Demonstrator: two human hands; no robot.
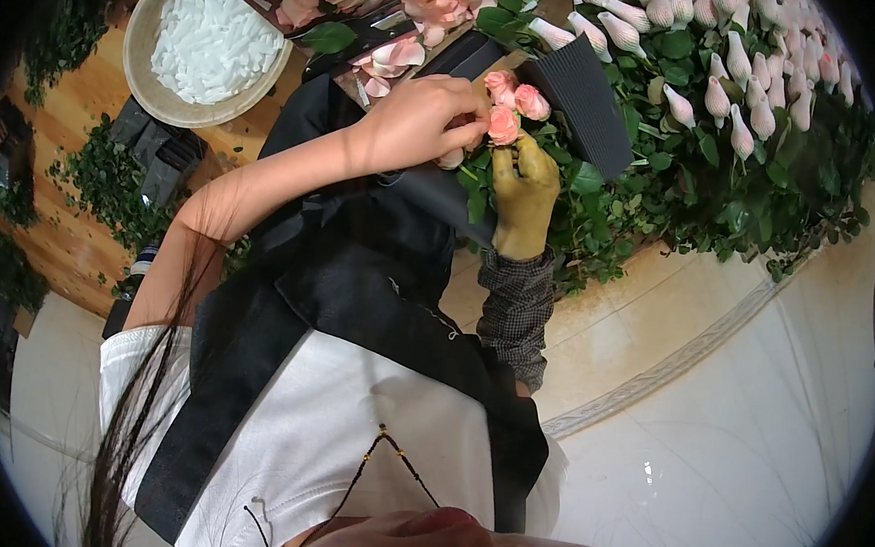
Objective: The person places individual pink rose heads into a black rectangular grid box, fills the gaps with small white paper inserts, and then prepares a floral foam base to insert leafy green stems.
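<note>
Three small pink roses [504,126] sit close together between my hands, with green leaves below them. My left hand [422,120] is bare and closed at the left side of the blooms. Its curled fingers hide what they hold, and a pale rounded thing [452,158] shows under them. On the right, my right hand [526,191] wears a yellowish glove below a dark checked sleeve. Its thumb and fingers pinch just under the nearest rose, at its base; the stem there is hidden. Beside the roses stands a dark grey ribbed sheet of cardboard [586,102].
A round tub [138,55] of white pieces stands at the far left. Loose pink petals [396,55] lie beyond my left hand. To the right is a large pile of leafy stems with rosebuds [739,61] in pale netting. Cut greenery [112,188] covers part of the wooden floor.
</note>
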